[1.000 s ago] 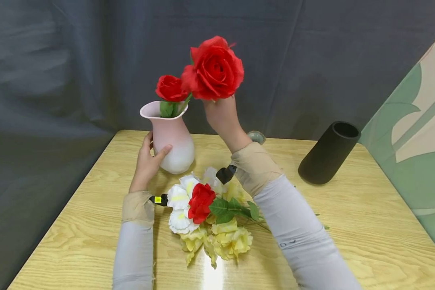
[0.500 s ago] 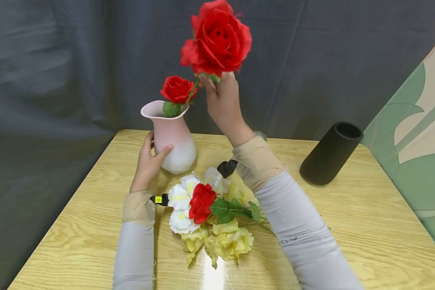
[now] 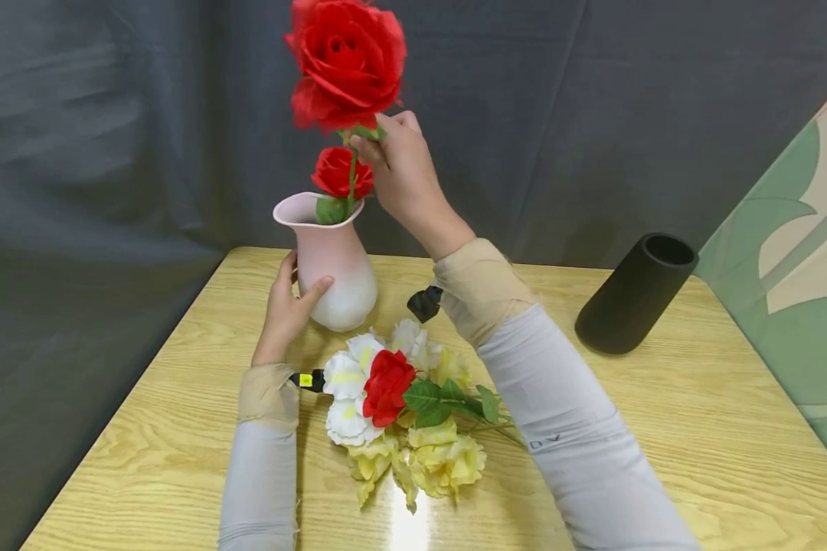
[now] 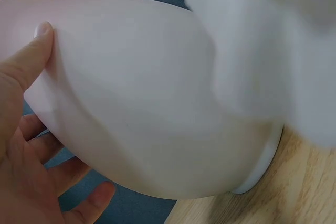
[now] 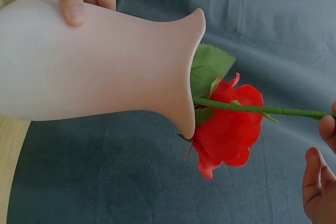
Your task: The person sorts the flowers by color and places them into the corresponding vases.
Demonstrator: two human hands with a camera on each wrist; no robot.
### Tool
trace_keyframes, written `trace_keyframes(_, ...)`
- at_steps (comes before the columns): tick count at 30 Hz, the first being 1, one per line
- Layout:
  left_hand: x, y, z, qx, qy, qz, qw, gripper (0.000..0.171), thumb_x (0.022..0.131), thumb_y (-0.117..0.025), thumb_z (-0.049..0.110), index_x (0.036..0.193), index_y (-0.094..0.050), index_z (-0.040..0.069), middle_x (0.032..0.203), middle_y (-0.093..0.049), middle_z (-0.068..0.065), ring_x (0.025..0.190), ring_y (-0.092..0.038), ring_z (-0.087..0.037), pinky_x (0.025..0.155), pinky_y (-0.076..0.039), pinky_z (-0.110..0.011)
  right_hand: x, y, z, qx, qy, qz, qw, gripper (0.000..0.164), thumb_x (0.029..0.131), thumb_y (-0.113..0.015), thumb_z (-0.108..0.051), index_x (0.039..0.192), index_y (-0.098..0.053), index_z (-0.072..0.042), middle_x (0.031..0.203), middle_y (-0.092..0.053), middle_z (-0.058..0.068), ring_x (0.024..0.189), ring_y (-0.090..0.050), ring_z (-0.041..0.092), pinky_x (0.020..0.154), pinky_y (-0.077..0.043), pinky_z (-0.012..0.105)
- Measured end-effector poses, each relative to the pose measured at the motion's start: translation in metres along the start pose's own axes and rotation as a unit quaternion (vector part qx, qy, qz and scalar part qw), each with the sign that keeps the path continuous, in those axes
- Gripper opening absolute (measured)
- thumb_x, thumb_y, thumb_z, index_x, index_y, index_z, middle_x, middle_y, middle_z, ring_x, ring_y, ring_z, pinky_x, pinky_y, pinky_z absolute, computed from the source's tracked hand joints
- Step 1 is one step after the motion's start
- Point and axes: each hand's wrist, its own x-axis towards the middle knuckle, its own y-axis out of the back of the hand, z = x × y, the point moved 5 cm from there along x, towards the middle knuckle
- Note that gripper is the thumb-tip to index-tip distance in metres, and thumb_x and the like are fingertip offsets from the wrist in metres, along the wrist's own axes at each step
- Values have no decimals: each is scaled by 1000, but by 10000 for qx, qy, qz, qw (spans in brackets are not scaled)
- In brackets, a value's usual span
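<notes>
Several flowers (image 3: 388, 386) lie on the table (image 3: 145, 428), not yet placed. Beyond, my left hand (image 3: 286, 314) clasps the pink-and-white vase (image 3: 338, 268), thumb (image 3: 319, 289) in front; one red rose (image 3: 335, 171) stands inside. My right hand (image 3: 404, 168) pinches a second rose (image 3: 348, 61) by the stem (image 5: 289, 112), which enters the mouth (image 3: 303, 208); insertion judged partial.

We lose the top of the raised red rose (image 3: 344, 69) to the head view's upper border, and its stem (image 3: 352, 180) ends unseen inside the pink-and-white vase (image 3: 336, 268). The desk's (image 3: 165, 428) near edge is cut off. The right sleeve (image 3: 572, 421) hides the ends of the lying flower stems (image 3: 512, 436). In the left wrist view we cannot identify a blurred white shape (image 4: 257, 51); the right wrist view crops the right grip (image 5: 321, 192).
</notes>
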Motion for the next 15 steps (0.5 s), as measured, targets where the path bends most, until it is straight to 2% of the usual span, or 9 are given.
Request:
trace_keyframes(5,0,0,1,10,-54,42,10000,77,96,-67,31,157,-25,9,160,-32,-15,144,-36,-41,117,-33,-55,5,-8,-3,-88,-47,-335,9994,28,101,-54,-18,124,-68,-8,90,-69,12,100,-44,21,81,-41,26)
trace_keyframes(9,0,0,1,27,-39,44,10000,77,96,-67,31,157,-25,9,160,-32,-15,144,-36,-41,117,-33,-55,5,-14,1,-80,-169,-397,9990,35,101,-55,-20,133,-64,-11,99,-72,10,100,-44,21,79,-40,25)
trace_keyframes(12,0,1,2,40,-24,44,10000,78,96,-67,32,157,-25,9,160,-32,-15,144,-36,-41,117,-33,-55,6,-17,3,-28,-189,-328,9993,35,100,-56,-20,133,-64,-10,103,-73,9,100,-45,21,79,-40,26)
trace_keyframes(15,1,2,2,56,-16,61,10000,78,96,-67,32,157,-25,10,160,-32,-14,144,-36,-40,118,-33,-55,6,-21,7,31,-195,-323,9993,29,100,-56,-19,124,-68,-7,98,-72,11,99,-45,21,80,-39,27)
